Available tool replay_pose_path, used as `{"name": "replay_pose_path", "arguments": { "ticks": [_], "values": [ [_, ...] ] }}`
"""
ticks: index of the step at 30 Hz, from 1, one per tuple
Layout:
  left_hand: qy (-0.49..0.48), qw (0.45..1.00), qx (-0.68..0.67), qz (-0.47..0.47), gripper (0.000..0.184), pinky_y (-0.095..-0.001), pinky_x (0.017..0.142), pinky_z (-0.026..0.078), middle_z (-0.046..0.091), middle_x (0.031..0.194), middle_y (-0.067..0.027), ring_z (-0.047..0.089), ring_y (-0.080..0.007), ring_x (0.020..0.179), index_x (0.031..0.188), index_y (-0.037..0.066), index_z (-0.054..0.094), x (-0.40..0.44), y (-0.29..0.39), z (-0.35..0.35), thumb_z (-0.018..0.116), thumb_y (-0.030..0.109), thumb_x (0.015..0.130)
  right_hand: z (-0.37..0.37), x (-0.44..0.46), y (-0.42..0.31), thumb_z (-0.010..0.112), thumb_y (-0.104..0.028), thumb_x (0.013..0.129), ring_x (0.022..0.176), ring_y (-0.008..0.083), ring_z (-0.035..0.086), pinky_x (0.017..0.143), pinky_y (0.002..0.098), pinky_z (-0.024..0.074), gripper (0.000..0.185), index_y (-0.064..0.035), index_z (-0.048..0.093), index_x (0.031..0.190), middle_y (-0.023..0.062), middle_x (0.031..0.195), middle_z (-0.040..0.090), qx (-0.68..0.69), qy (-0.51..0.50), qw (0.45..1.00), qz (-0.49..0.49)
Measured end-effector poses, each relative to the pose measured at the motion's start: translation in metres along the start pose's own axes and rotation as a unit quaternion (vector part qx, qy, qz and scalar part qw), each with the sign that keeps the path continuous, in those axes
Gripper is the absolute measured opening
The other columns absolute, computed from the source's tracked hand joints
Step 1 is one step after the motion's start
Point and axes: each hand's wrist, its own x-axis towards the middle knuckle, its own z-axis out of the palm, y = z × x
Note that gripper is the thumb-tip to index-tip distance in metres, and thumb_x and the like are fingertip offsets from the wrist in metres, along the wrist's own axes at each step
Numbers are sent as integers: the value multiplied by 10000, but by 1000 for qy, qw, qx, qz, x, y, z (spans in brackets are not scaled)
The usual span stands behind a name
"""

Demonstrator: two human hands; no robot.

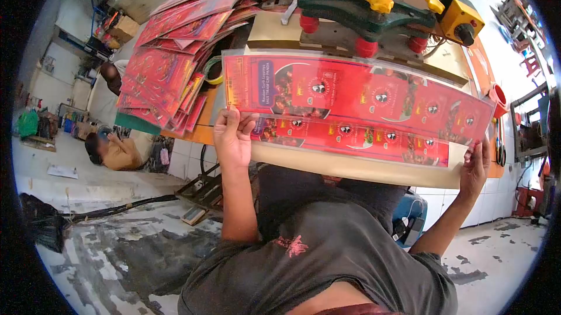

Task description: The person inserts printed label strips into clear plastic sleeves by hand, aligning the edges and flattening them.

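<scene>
A long red printed sheet with a clear plastic border [356, 90] is held up at a slant between my two hands. My left hand [235, 137] pinches its lower left corner, thumb on top. At its lower right corner, my right hand [476, 166] has closed fingers on the edge. Beneath it, a second red printed strip [350, 139] lies on the cream work surface [350, 166], partly covered by the upper sheet. Just beyond the sheet stands a dark green machine frame [362, 11] with yellow knobs and red feet.
A tall messy pile of red printed sheets [169, 63] lies at the left. A yellow control box [461, 20] is at the back right, with a red tape roll [498, 96] and scissors [500, 148] nearer. Two other people sit at the far left.
</scene>
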Motion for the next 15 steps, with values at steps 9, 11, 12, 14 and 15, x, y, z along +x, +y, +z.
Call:
{"name": "replay_pose_path", "arguments": {
  "ticks": [9, 11, 12, 14, 15],
  "values": [
    [-12, 999, -44, 13, 120, -280, 679, 638, 742, 883, -117, 753, -242, 827, 924, 80, 620, 2, -4, -4, 684, 172, 967, 5, -1, 1, 557, -134, 1048, 752, 53, 509, 651, 185, 436, 407, -9, 493, 1431, -2, 984, 607, -6, 15, 1000, 2],
    [-9, 999, -47, 21, 113, -278, 679, 637, 742, 891, -107, 750, -230, 818, 940, 84, 629, 3, -5, -5, 694, 174, 960, 9, -1, -2, 558, -129, 1047, 754, 54, 517, 651, 184, 437, 398, -17, 502, 1424, 7, 1021, 628, 1, 18, 1000, 6],
    [-13, 999, -49, 14, 113, -278, 679, 637, 742, 891, -107, 750, -230, 818, 940, 84, 629, 2, -5, -2, 694, 174, 960, 5, -2, -2, 558, -129, 1047, 754, 54, 517, 651, 184, 437, 398, -17, 502, 1424, 7, 1021, 628, -3, 24, 1000, 4],
    [1, 999, -48, 17, 96, -272, 674, 631, 739, 899, -90, 746, -216, 807, 965, 96, 643, -1, 0, 4, 701, 172, 955, -2, -1, 3, 559, -127, 1046, 755, 54, 532, 641, 184, 441, 390, -24, 510, 1418, 17, 1054, 646, 5, -12, 1000, 12],
    [-5, 999, -51, 10, 96, -272, 674, 631, 739, 899, -90, 746, -216, 807, 965, 96, 643, -1, -1, 3, 701, 172, 955, 0, -2, 0, 559, -127, 1046, 755, 54, 532, 641, 184, 441, 390, -24, 510, 1418, 17, 1054, 646, 1, -5, 1000, 9]
  ]
}}
